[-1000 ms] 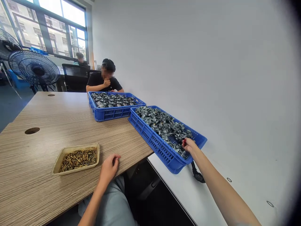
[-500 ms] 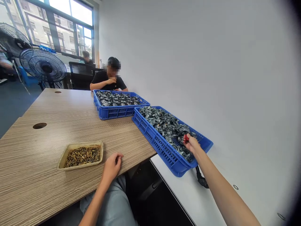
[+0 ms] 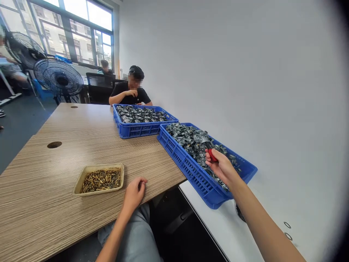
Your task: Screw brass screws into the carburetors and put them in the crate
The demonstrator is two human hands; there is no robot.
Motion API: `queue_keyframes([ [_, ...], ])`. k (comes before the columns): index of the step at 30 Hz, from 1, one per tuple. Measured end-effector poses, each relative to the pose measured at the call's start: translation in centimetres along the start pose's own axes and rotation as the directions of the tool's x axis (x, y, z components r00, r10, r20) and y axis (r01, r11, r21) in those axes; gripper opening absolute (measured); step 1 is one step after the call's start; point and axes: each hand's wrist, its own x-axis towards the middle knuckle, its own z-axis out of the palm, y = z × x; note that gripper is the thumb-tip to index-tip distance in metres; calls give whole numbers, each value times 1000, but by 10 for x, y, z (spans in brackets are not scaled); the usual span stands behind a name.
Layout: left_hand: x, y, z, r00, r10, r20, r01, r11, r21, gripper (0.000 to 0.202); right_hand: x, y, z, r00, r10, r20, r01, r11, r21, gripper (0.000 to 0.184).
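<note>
– Hands status?

– Your right hand (image 3: 221,166) is gripping a red-handled piece (image 3: 212,155), fingers wrapped round the handle. Your left hand (image 3: 135,194) is resting on the desk (image 3: 81,138) by its near edge, fingers loosely curled. Palm's hidden, so can't tell if it's holding anything.

– Where's the piece?

– You're holding it over the near crate (image 3: 214,202), above the heaped metal parts (image 3: 180,136). Its grey head is blurring against them; can't tell if it's touching any, or if that head is a separate part.

– Step in hand?

– Looks like you're doing one-handed handling over the heap: right working, left idling.

– Next move calls for?

– Probably a firm wrist and clearance over the rim. The crate is overhanging the desk edge above the white surface (image 3: 218,222), so leaning on that corner seems risky. Tray (image 3: 80,183) of brass-coloured pins (image 3: 102,180) is sitting just beside your left hand, seemingly within easy reach.
</note>
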Motion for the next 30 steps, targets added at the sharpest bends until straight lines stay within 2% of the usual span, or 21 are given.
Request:
queue_keyframes([
  [3,-3,4,0,999,-13,-32,13,1000,5,24,-23,9,35,991,27,128,-34,998,52,31],
  [5,-5,7,0,1000,-13,-12,13,1000,3,20,-34,24,55,978,67,196,-84,993,82,33],
  [10,-7,14,1,989,-48,138,45,999,24,15,-46,84,98,921,154,358,-178,983,35,43],
  [15,-10,17,2,983,-63,173,60,998,21,19,-46,133,130,839,224,496,-216,974,-73,47],
  [18,-11,18,2,982,-73,175,72,997,12,20,-44,153,137,788,245,565,-213,969,-123,49],
  [22,-11,19,1,984,-56,169,53,998,20,22,-43,172,136,734,290,614,-249,956,-154,50],
  [27,-12,21,-1,980,-68,187,62,997,36,21,-39,177,131,676,356,645,-330,929,-167,52],
  [30,-11,22,-1,978,-77,194,68,996,53,21,-31,178,129,662,358,659,-332,928,-171,51],
])
